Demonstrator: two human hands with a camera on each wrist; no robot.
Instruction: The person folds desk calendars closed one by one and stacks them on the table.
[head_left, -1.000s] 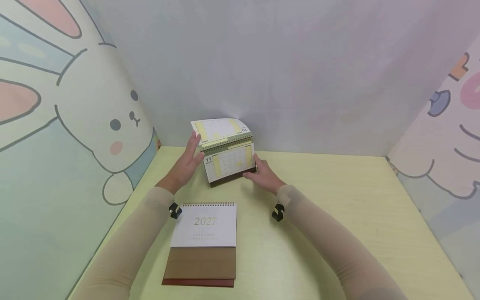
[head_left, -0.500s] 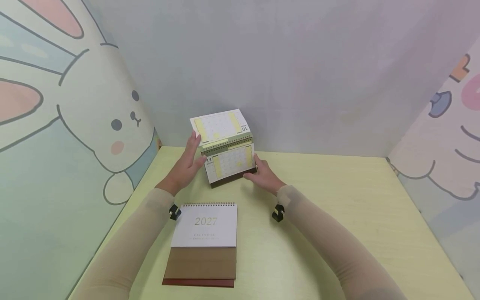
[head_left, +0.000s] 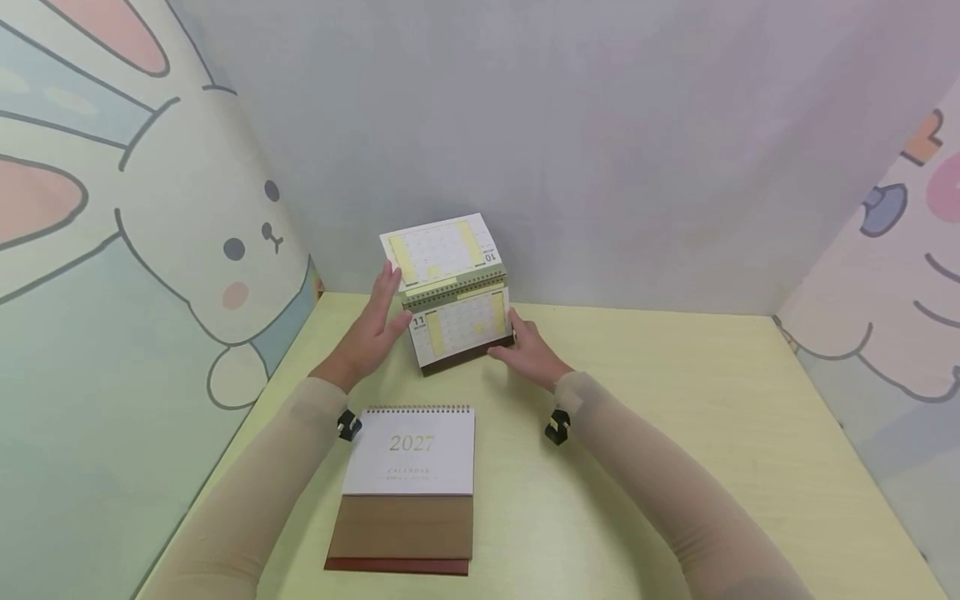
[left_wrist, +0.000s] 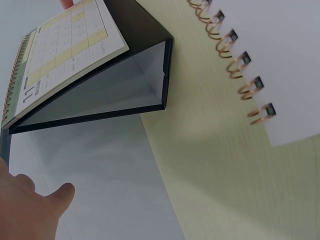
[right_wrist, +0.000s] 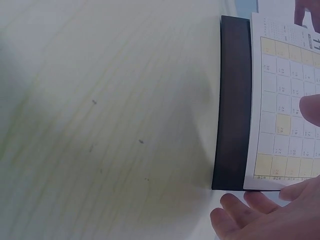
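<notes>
A desk calendar [head_left: 459,325] with a dark base stands as a tent near the back wall, turned slightly. Its front page reads 11, and a page marked 10 [head_left: 438,250] slopes away behind the spiral binding. At its left end is my left hand [head_left: 367,333], fingers extended upward near the binding and the thumb [left_wrist: 64,195] spread. By the lower right corner my right hand [head_left: 528,354] has its fingers [right_wrist: 237,212] along the side edge, with the thumb [right_wrist: 311,107] over the front page. Whether that thumb presses the paper cannot be told.
A second spiral calendar [head_left: 408,454], white with 2027 in gold above a brown base, lies flat on the pale yellow table [head_left: 712,417] nearer me. The grey back wall [head_left: 637,167] rises behind, and rabbit-patterned panels [head_left: 187,208] flank the table.
The page marked 10 has gone from curved to flat, its far edge extending further up toward the back wall. Both hands have stayed nearly in place.
</notes>
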